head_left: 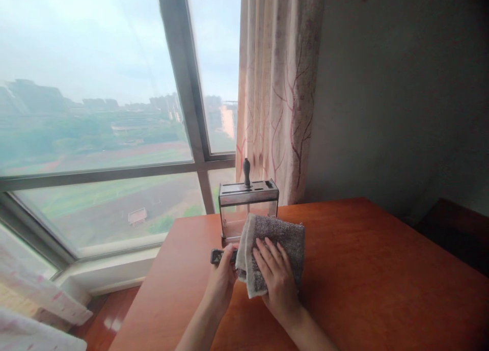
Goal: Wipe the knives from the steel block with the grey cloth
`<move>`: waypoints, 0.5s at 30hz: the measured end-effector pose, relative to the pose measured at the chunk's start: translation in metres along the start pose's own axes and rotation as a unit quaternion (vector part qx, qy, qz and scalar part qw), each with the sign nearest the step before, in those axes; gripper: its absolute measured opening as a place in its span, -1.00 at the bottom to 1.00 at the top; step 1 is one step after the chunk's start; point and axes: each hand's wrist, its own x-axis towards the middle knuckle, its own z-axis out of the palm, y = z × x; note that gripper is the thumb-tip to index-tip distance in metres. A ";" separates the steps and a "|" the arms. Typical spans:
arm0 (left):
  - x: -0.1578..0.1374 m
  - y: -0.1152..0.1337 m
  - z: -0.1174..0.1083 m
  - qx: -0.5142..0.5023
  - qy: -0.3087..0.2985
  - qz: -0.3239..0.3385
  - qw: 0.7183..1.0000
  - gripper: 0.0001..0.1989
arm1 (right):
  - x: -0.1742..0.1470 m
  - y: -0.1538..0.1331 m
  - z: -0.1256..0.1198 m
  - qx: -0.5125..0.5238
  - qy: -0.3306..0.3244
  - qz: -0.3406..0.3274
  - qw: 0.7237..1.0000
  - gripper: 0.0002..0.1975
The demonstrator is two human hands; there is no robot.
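Note:
My left hand (224,274) is closed around the black handle of a knife (216,256), whose end sticks out to the left. The rest of the knife is hidden under a folded grey towel (294,239) with a pale border. My right hand (275,274) lies over the towel, fingers together, gripping it against what is beneath. Just behind the towel stands a knife block (249,194) with clear sides and a slotted metal top. One dark grey handle (246,172) rises upright from its top. The towel covers the block's lower right part.
Everything rests over a reddish-brown wooden table (362,269). A large window (95,127) fills the left side, with a patterned curtain (280,86) beside it. A dark grey wall (393,96) stands to the right.

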 end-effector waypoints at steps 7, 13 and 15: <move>0.006 -0.001 -0.008 -0.028 0.000 -0.014 1.000 -0.73 | 0.002 0.018 0.001 0.019 0.004 0.014 1.000 -0.39; 0.009 0.004 -0.014 -0.036 0.021 -0.015 0.999 -0.70 | -0.001 0.040 0.002 -0.001 0.046 0.099 0.994 -0.36; 0.009 0.004 -0.014 -0.038 0.022 -0.016 0.999 -0.70 | -0.002 0.037 0.003 0.000 0.044 0.091 0.995 -0.35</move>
